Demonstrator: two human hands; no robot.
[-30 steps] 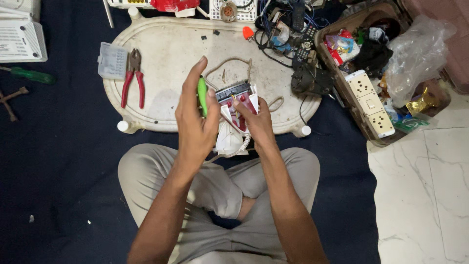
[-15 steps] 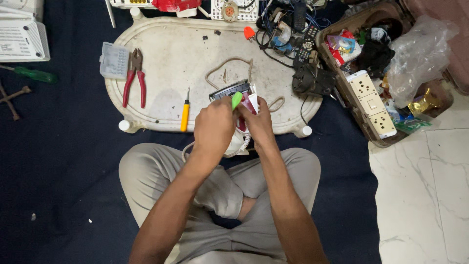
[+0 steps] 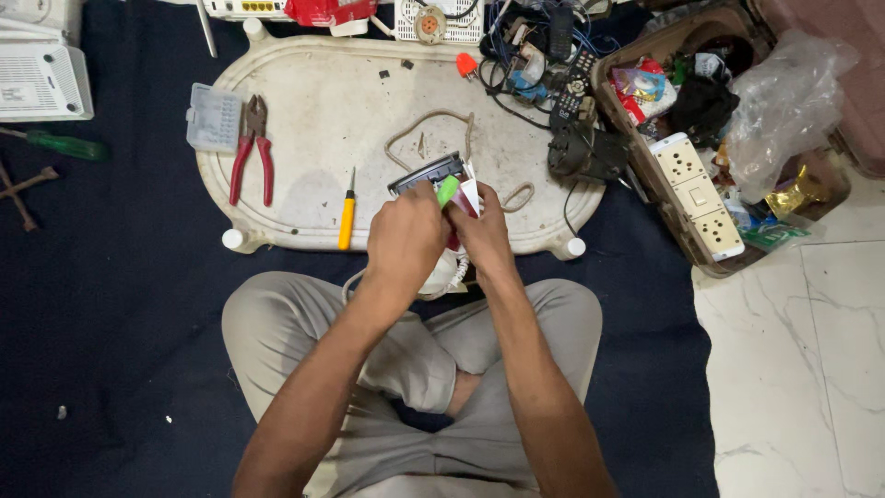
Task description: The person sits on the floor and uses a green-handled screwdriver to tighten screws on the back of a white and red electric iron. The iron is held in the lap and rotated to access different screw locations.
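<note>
Fingers: left hand [image 3: 406,242] curled round green-handled tool [image 3: 447,191]; right hand [image 3: 484,235] pinching small white-and-black device [image 3: 433,175].
Device spot: near edge of white tray [image 3: 304,194], above lap.
Progress: device apparently open, work unfinished.
Idle: yellow screwdriver [image 3: 347,210], red pliers [image 3: 251,152] on tray.

Red packet [image 3: 329,10] at top edge, colourful snack packet [image 3: 640,86] (in basket [image 3: 666,212])

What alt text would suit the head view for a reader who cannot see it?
A seated person's left hand and right hand work on a small device with a green-handled tool at the edge of a white oval tray. Red pliers and a yellow screwdriver lie on it; a cluttered basket sits right.
</note>
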